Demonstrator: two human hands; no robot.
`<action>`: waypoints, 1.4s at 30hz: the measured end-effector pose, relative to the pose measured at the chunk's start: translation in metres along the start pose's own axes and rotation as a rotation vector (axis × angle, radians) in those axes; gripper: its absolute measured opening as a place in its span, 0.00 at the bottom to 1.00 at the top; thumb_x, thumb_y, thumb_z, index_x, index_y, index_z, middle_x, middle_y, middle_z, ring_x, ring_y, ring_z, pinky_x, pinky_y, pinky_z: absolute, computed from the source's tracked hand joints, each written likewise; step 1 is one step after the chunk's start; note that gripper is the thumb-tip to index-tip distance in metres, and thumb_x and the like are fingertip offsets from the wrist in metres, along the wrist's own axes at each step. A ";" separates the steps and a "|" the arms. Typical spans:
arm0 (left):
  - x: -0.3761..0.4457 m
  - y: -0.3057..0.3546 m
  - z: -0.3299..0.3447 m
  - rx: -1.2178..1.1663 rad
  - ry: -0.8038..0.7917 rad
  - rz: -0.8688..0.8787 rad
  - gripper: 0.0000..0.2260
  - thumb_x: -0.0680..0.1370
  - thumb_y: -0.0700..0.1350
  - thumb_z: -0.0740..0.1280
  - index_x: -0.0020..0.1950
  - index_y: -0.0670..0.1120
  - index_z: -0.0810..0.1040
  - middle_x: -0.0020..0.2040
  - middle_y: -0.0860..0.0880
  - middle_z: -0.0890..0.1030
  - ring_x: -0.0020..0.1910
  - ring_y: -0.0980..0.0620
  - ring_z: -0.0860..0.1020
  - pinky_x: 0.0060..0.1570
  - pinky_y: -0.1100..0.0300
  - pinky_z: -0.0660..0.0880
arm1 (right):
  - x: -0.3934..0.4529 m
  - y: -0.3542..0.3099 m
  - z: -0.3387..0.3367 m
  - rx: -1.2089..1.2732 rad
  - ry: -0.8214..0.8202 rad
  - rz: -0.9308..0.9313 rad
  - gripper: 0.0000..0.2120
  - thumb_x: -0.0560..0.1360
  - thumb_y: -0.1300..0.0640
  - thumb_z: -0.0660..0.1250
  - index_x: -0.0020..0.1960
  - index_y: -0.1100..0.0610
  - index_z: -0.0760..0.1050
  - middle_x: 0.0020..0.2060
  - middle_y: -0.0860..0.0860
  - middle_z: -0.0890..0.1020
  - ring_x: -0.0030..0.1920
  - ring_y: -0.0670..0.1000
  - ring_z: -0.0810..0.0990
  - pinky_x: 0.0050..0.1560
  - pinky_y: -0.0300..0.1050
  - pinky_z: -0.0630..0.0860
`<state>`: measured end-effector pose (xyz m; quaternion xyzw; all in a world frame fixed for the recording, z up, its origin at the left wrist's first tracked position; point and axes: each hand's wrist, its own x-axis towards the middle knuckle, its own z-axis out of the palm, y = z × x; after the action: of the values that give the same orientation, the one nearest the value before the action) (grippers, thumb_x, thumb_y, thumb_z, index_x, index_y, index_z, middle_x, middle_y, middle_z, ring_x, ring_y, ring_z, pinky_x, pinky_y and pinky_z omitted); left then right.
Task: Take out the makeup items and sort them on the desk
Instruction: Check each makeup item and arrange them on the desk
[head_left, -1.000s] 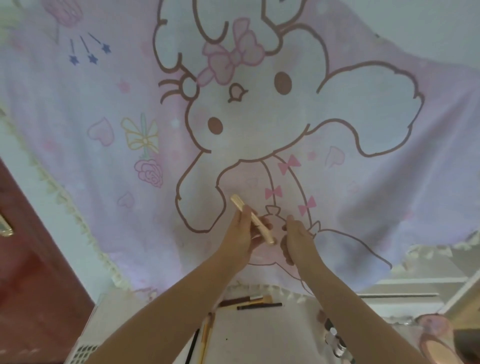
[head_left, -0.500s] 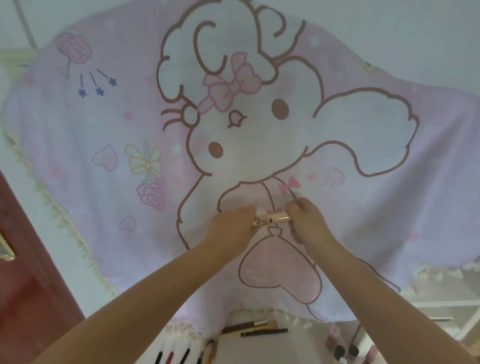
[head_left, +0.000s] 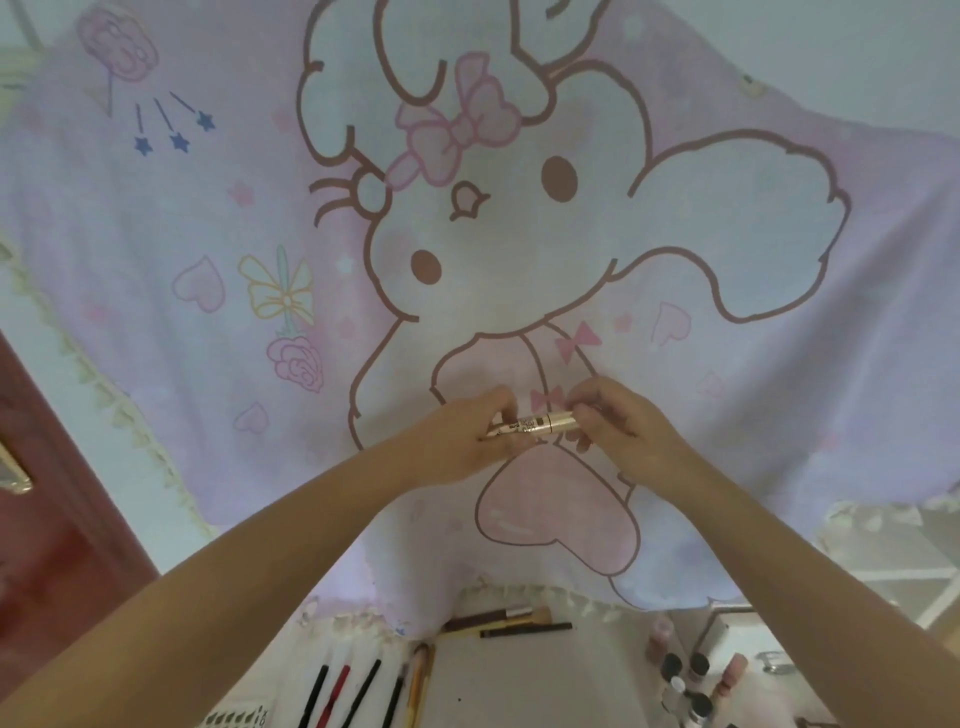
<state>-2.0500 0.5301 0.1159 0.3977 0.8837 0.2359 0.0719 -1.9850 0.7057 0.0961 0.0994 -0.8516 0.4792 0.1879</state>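
Hands up high: we hold the gold tube (head_left: 540, 425) sideways, our left hand (head_left: 480, 436) gripping one end and our right hand (head_left: 613, 421) pinching the other, maybe the cap. The surface (head_left: 519, 686) with sorted pencils (head_left: 345, 693) lies well below us.

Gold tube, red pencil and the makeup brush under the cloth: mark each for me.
gold tube (head_left: 540, 423), head view, on its printed middle between both hands
red pencil (head_left: 336, 691), head view, mid-shaft
makeup brush (head_left: 498, 617), head view, on its handle
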 end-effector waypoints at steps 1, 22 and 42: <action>0.001 -0.002 0.002 0.042 0.021 0.017 0.08 0.79 0.51 0.59 0.49 0.47 0.63 0.31 0.54 0.67 0.27 0.58 0.64 0.26 0.69 0.61 | 0.000 -0.001 -0.001 0.053 -0.006 0.059 0.13 0.79 0.63 0.55 0.41 0.50 0.71 0.28 0.46 0.76 0.27 0.40 0.75 0.31 0.31 0.72; 0.004 -0.010 0.005 0.431 0.162 0.127 0.15 0.81 0.53 0.52 0.51 0.44 0.72 0.39 0.51 0.69 0.37 0.52 0.68 0.37 0.62 0.63 | 0.002 -0.004 0.001 0.049 -0.087 0.160 0.11 0.78 0.64 0.57 0.39 0.57 0.71 0.22 0.45 0.75 0.21 0.40 0.71 0.24 0.32 0.66; 0.011 -0.028 0.007 0.635 0.483 0.343 0.16 0.77 0.51 0.55 0.43 0.43 0.78 0.36 0.49 0.78 0.35 0.52 0.73 0.32 0.64 0.67 | 0.009 0.001 0.003 0.097 -0.115 0.218 0.09 0.78 0.53 0.56 0.41 0.51 0.72 0.25 0.45 0.78 0.24 0.42 0.73 0.27 0.35 0.70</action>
<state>-2.0739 0.5245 0.0968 0.4747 0.8249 0.0472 -0.3031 -1.9943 0.7034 0.0978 0.0423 -0.8426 0.5308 0.0807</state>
